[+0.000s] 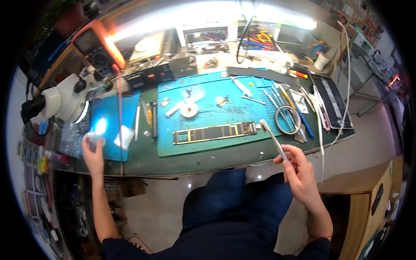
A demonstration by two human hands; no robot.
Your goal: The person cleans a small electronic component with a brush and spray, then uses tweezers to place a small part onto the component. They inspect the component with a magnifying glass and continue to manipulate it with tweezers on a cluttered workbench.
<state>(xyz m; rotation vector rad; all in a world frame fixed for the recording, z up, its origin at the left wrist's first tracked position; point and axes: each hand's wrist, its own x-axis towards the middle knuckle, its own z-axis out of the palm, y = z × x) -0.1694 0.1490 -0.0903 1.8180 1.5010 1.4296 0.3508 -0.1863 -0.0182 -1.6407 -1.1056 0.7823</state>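
My right hand grips the handle of a toothbrush, its bristle head pointing up and left, close to the end of a long circuit board. That narrow board, black with gold edges, lies on the light blue work mat. At the far left my left hand is closed round a small whitish, translucent rounded container; its exact kind is unclear. This hand is over a smaller blue mat, under the microscope's bright light. Beside it lies a crumpled white wipe.
A white microscope stands at the left, with an orange multimeter behind it. On the large mat are a white spool and a syringe. Tweezers, a tape roll and a white cable lie at the right.
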